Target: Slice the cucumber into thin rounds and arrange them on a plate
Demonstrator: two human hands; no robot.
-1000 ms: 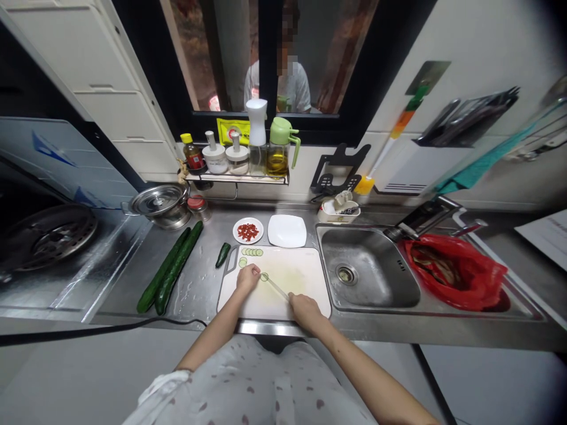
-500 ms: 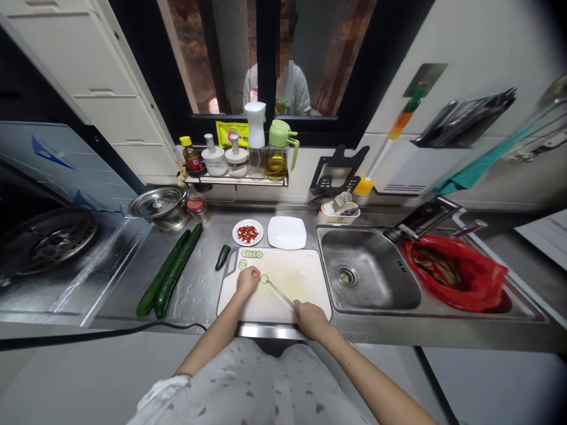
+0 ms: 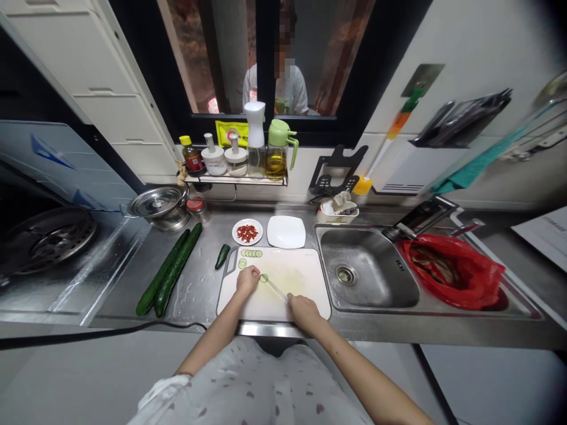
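Note:
On the white cutting board (image 3: 305, 283), my left hand (image 3: 248, 280) has its fingers closed at the left edge of a thin cucumber slice (image 3: 264, 278). My right hand (image 3: 305, 313) is wrapped round the handle of a knife (image 3: 277, 290). The slim blade points up and left, its tip at that slice. A row of overlapping cucumber slices (image 3: 251, 254) lies at the board's upper left, with more slices (image 3: 242, 264) just below it. Left of the board rests a short cucumber piece (image 3: 222, 257). My fingertips are too small to make out finely.
Two long cucumbers (image 3: 170, 271) lie at left, near a lidded steel pot (image 3: 162, 206). Behind the board stand a plate of chopped red bits (image 3: 247, 232) and a white square plate (image 3: 286, 232). The sink (image 3: 376, 301) and a red plastic bag (image 3: 456, 271) are at right.
My right hand has moved slightly up and to the left, bringing the knife with it. My left hand and the cucumber slice stay almost where they were.

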